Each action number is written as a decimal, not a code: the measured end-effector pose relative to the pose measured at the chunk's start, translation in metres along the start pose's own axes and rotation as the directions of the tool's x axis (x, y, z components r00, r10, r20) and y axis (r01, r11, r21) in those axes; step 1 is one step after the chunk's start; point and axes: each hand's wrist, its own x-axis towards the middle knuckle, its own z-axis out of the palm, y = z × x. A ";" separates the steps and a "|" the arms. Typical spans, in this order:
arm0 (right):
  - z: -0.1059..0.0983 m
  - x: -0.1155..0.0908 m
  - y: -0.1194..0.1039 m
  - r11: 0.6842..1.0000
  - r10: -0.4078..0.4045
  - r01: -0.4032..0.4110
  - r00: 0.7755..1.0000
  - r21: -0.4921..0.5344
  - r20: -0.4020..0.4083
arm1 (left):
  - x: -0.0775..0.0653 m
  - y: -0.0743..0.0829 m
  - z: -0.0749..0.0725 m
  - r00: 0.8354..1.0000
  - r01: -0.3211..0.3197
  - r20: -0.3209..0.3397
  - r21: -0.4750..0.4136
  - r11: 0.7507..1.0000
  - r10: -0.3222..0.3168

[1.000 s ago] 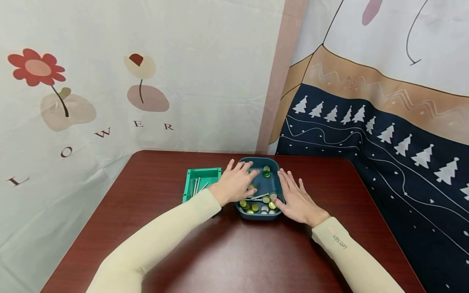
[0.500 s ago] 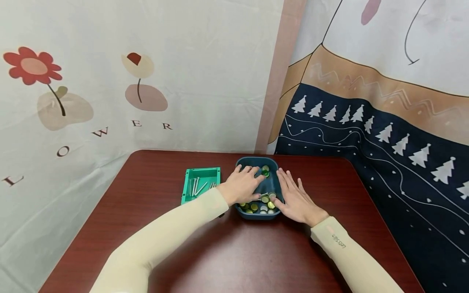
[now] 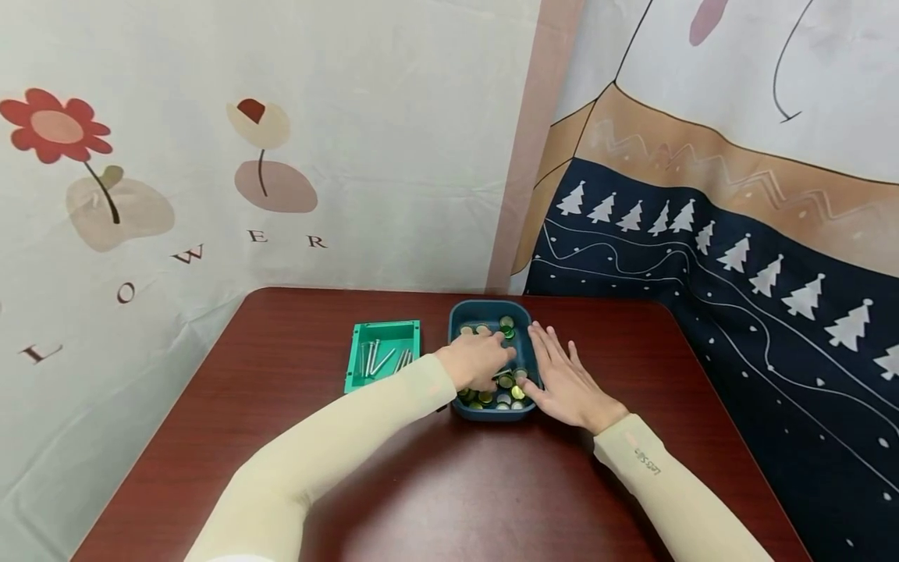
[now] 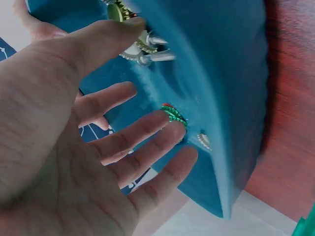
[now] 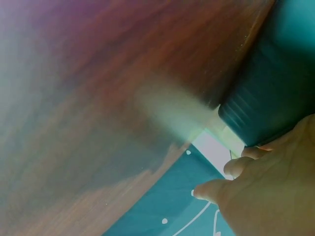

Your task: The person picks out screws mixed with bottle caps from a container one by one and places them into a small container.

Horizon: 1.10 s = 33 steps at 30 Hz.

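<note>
My left hand (image 3: 477,363) reaches into a blue plastic bin (image 3: 495,416) from its left side. In the left wrist view its fingers are spread and fairly straight, with nothing gripped. Bolts or nails (image 4: 160,56) and bottle caps lie near the thumb; a green bottle cap (image 4: 173,114) lies by the fingertips. My right hand (image 3: 572,388) rests along the bin's right rim, fingers extended and thumb toward the front corner. Gold, green and silver bottle caps (image 3: 507,321) lie at both ends of the bin. The left hand hides part of the contents.
A green tray (image 3: 403,333) stands left of the bin, with several metal nails or bolts (image 3: 372,357) inside; the left sleeve covers its front right corner. Both stand near the back edge of the reddish-brown table (image 3: 449,499). Printed cloths (image 3: 393,156) hang behind.
My left hand has moved right and slightly lower within the bin, uncovering caps at its back left and more of the green tray. The right hand keeps its place on the rim.
</note>
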 end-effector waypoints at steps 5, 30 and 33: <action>-0.001 0.000 0.000 1.000 0.001 -0.001 1.000 0.001 -0.001 | 0.009 0.003 -0.005 1.000 -0.019 0.018 -0.029 0.999 0.020; 0.000 0.001 0.002 1.000 0.003 -0.003 1.000 0.015 0.005 | 0.069 0.008 0.011 0.955 0.119 0.287 -0.129 0.985 -0.078; 0.001 0.000 0.003 1.000 0.006 -0.006 1.000 0.020 0.008 | 0.070 0.008 0.012 0.954 0.121 0.289 -0.135 0.983 -0.078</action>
